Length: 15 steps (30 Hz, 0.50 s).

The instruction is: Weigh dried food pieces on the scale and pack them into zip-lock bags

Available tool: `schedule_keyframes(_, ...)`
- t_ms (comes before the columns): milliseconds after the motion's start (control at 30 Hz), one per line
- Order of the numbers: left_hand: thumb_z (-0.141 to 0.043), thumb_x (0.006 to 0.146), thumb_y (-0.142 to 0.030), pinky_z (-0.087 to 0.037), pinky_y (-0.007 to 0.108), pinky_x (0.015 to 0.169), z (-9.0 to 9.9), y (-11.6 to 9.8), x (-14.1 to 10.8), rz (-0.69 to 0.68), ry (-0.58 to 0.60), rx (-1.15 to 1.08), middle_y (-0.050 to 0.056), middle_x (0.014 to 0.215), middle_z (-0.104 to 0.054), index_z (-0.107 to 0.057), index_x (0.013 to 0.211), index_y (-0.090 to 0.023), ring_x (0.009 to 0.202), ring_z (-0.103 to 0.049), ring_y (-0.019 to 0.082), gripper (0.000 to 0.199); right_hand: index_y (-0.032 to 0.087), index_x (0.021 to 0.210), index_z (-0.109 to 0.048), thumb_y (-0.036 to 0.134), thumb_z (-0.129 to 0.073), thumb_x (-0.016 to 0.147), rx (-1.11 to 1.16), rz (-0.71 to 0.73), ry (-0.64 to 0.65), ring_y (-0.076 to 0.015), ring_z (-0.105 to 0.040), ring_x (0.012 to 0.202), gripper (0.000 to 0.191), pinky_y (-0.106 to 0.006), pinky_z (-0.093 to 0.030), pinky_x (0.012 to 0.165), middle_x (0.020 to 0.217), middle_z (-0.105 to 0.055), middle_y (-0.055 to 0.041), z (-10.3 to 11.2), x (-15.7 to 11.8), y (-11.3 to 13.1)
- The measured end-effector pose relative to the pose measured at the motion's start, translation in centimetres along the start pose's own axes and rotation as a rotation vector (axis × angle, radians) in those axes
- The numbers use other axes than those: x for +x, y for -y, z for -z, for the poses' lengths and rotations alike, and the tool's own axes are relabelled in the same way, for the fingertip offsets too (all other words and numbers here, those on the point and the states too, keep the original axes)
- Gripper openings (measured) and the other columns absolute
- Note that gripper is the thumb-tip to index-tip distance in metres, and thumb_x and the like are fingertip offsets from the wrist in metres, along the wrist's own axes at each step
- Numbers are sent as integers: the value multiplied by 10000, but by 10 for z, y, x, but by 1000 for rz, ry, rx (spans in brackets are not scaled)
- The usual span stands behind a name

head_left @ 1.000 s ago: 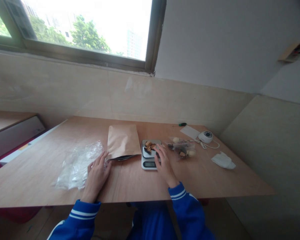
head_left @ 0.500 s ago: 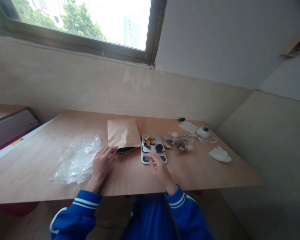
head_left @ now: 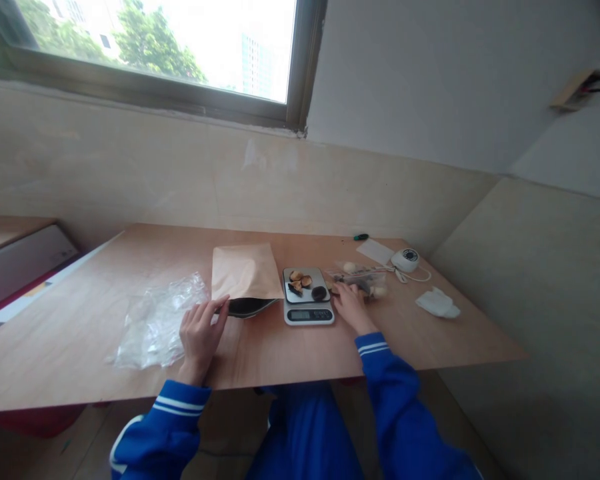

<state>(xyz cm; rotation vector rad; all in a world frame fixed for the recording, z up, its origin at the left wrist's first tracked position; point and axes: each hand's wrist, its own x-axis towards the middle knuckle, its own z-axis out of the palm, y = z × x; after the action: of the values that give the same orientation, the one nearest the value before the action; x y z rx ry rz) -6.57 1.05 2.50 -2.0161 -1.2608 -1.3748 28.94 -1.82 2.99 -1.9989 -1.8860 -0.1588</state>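
Grip, left hand (head_left: pixel 199 337): thumb and fingertips are pinching the near lip of a brown paper pouch (head_left: pixel 246 270) at its left corner. Grip, right hand (head_left: pixel 353 308): fingers are curling down just right of a white scale (head_left: pixel 306 297); cannot tell whether they are holding anything, since the hand is covering the spot.

Surface (head_left: pixel 80 320), left to right:

Crumpled clear film (head_left: pixel 155 327) is lying left of the left hand, towards the near edge. Judged very light, limp and slippery; best gathered by a fold.

Pouch is lying flat left of the surface's middle, its mouth gaping towards the near edge and showing a dark inside. Judged light and semi-stiff, creasing readily and probably sliding if pushed; the lip corner is offering a sound hold.

Scale is standing just beside the pouch, display facing the near edge. Judged rigid and heavier; take it low by both sides, clear of plate and keys.

Dried brown pieces (head_left: pixel 307 281) are resting towards the plate's far left corner; a dark round piece (head_left: pixel 319 293) is sitting near its near right corner. Judged light, dry and possibly brittle; a gentle fingertip pinch at the thicker rims should serve.

Clear bags (head_left: pixel 373 275) are lying right of the scale, partly behind the right hand. Judged soft, with contents shifting; hold by loose plastic.

White tissue (head_left: pixel 437 303) is lying nearest the right edge.
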Motion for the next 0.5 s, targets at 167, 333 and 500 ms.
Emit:
schedule_keyframes(167, -620, 800, -186, -395, 267, 629, 3, 2, -3, 5, -87, 30, 20, 700, -653, -651, 934, -184, 643, -559, 153, 137, 123, 1053, -620, 135, -494, 832, -166, 24, 109, -277, -505, 969, 254, -368, -394, 838, 1029, -661, -125, 1, 6, -3)
schedule_keyframes(333, -635, 784, -166, -411, 262, 637, 5, 1, -4, 17, -117, 13, 17, 694, -644, -652, 953, -185, 624, -546, 146, 170, 172, 912, -658, 168, -476, 858, -65, -44, -68, -237, -547, 857, 190, -319, -411, 755, 889, -689, -84, 6, 11, -1)
schedule_keyframes(500, -641, 778, -162, -425, 262, 642, 5, 1, -3, 19, -122, -10, 16, 689, -643, -655, 953, -185, 625, -549, 147, 177, 192, 954, -678, 240, -471, 880, 146, -32, -263, -221, -578, 878, 225, -318, -431, 804, 954, -707, -63, 7, 24, 7)
